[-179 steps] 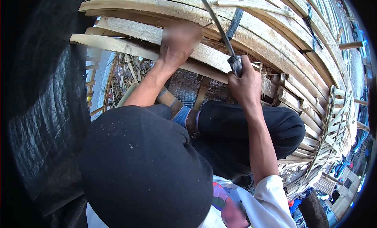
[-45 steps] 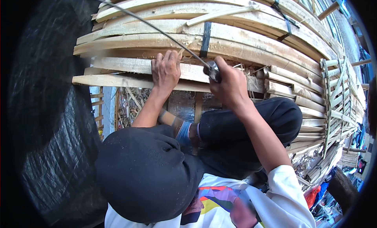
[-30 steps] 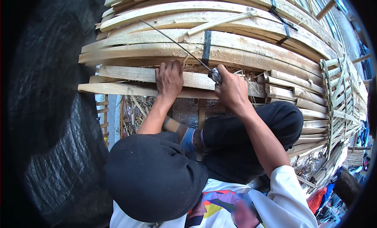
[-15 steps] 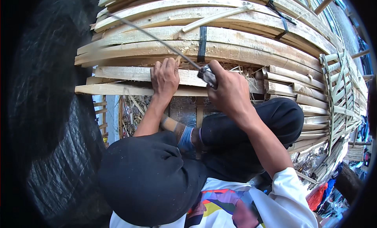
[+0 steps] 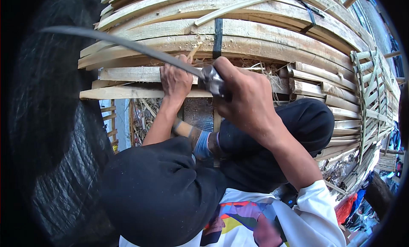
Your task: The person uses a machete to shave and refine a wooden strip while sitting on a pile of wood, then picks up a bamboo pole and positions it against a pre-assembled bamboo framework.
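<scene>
My right hand (image 5: 247, 96) is wrapped round the grip of a machete (image 5: 140, 50), whose metal handle collar shows beside the thumb. Its long, slightly curved blade reaches up and left, passing over my left hand. My left hand (image 5: 175, 80) has its fingers curled at a short pale wood strip (image 5: 194, 52), which pokes out above the fingertips; the rest of the strip is hidden. That hand rests over a squared wooden plank (image 5: 132, 74). A second plank (image 5: 123, 93) lies just nearer to me.
Long pale wooden slats (image 5: 277, 41) lie stacked beyond my hands, bound with black straps (image 5: 218, 37). A loose split stick (image 5: 234, 9) rests on top. Split bamboo pieces (image 5: 341, 91) and a woven bamboo lattice (image 5: 370, 93) are at the right. Black sheeting (image 5: 64, 162) hangs at the left.
The machete has risen toward me and its blade now appears larger, stretching farther left. My right hand has come up and slightly left with it. My left hand stays at the wood strip.
</scene>
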### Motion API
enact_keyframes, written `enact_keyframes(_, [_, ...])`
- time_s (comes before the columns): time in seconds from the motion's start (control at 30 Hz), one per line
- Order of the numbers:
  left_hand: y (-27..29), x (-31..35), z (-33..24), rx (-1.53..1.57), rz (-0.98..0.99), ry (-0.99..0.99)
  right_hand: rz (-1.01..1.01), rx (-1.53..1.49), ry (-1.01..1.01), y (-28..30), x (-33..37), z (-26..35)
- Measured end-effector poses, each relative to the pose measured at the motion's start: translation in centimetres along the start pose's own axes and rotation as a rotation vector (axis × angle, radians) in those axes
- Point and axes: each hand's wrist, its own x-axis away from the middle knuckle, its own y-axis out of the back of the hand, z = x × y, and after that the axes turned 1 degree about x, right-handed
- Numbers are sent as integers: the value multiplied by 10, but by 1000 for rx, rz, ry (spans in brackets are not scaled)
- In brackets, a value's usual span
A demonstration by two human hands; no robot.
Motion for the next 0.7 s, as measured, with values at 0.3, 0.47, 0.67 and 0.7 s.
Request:
enact_keyframes(0.3, [-8,-2,-8,0,33,65,90,157,-220,-10,5,-37])
enact_keyframes(0.47, [-4,-4,-3,12,-4,16,-83,26,-22,-10,24,-34])
enact_keyframes(0.67, [-13,-2,-11,-28,-22,91,140,252,-268,-8,22,-51])
enact_keyframes(0.7, [-10,2,-9,-18,-26,109,165,228,-230,-3,18,-36])
